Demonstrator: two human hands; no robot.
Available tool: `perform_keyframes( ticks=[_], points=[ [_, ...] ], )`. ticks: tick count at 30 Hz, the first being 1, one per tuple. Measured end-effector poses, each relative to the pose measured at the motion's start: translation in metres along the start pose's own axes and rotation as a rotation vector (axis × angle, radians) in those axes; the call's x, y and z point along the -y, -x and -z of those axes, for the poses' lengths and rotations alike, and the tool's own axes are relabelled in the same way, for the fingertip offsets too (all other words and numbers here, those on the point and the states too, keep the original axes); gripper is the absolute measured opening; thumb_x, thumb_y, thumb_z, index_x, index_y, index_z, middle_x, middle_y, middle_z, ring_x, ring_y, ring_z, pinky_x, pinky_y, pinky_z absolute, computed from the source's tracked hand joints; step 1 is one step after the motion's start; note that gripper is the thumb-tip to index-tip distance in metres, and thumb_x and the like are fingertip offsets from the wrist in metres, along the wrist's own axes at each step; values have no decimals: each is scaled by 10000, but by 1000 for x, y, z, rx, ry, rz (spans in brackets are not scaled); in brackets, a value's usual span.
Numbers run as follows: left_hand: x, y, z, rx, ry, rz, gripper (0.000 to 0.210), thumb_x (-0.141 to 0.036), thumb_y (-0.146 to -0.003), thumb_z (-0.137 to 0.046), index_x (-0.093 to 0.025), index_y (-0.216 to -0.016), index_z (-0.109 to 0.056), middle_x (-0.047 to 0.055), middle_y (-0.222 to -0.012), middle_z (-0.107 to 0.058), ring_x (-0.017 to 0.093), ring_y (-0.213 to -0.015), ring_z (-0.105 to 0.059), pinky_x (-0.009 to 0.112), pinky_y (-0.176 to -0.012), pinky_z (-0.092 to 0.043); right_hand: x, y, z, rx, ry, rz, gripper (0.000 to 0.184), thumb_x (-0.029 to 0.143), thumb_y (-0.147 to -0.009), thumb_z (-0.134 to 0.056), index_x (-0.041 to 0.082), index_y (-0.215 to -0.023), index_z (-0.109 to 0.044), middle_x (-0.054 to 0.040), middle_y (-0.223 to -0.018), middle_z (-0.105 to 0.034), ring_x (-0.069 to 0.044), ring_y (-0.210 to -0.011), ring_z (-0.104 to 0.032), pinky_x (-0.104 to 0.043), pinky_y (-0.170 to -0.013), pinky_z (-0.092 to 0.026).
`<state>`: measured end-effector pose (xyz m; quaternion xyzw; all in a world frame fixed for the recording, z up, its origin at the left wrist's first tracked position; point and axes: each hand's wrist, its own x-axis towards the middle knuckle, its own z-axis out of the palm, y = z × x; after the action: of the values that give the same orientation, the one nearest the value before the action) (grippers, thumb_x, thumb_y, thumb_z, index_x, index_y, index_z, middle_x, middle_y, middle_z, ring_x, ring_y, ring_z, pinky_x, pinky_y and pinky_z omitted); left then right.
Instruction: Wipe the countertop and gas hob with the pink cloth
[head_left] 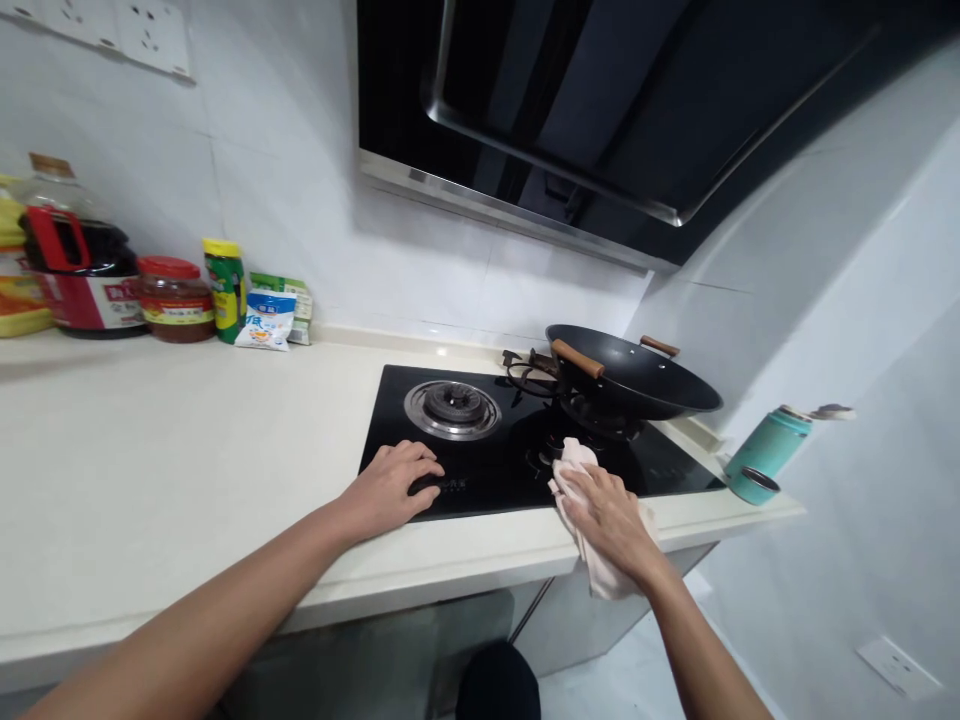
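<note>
My left hand (394,487) rests on the front left corner of the black glass gas stove (480,470), fingers spread and holding nothing. Under my right hand (611,515) is a pale pink cloth (577,458), gripped and pressed on the stove's front edge near the control knobs; part of it hangs over the counter edge. The left burner (454,405) is bare, its metal ring showing. A black wok (637,375) with wooden handles sits over the right burner, and a pan support (532,377) lies tilted beside it.
Along the wall at left stand a dark sauce jug (86,260), a red-lidded jar (176,300), a green shaker (225,290) and a small white packet (266,320). A teal flask (772,440) and its cup (754,487) stand at the right end. A range hood (510,200) hangs above.
</note>
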<state>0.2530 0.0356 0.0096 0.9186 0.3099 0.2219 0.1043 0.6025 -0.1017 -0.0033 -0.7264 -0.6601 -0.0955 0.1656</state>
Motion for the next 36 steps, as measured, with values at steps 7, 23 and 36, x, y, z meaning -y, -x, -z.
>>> perform_keyframes(
  ticks=[7,23,36],
  points=[
    [-1,0,0,-21,-7,-16,304,-378,-959,-522,-235,-1150,-710,83,-1276,-648,273,-1190,-557,447,-986,-407,-73,18,-5,-84,-34,-13,423,397,-970,-430,271,-1331,-612,-74,-1378,-594,-261,-1289,-501,-455,-1081,-400],
    [2,-5,0,-7,-21,-16,279,-376,-951,-534,-262,-1142,-703,68,-1268,-656,266,-1180,-559,432,-965,-401,-184,-74,2,107,110,-603,700,604,-1004,-325,230,-1595,-328,-143,-1617,-373,-385,-1468,-344,-596,-1148,-269],
    [2,-3,-1,-56,5,-44,310,-423,-942,-524,-255,-1111,-722,67,-1222,-671,261,-1140,-568,414,-945,-396,18,20,-12,-56,1,-32,503,430,-976,-483,210,-1426,-532,-132,-1286,-549,-286,-1111,-481,-431,-993,-386]
  ],
)
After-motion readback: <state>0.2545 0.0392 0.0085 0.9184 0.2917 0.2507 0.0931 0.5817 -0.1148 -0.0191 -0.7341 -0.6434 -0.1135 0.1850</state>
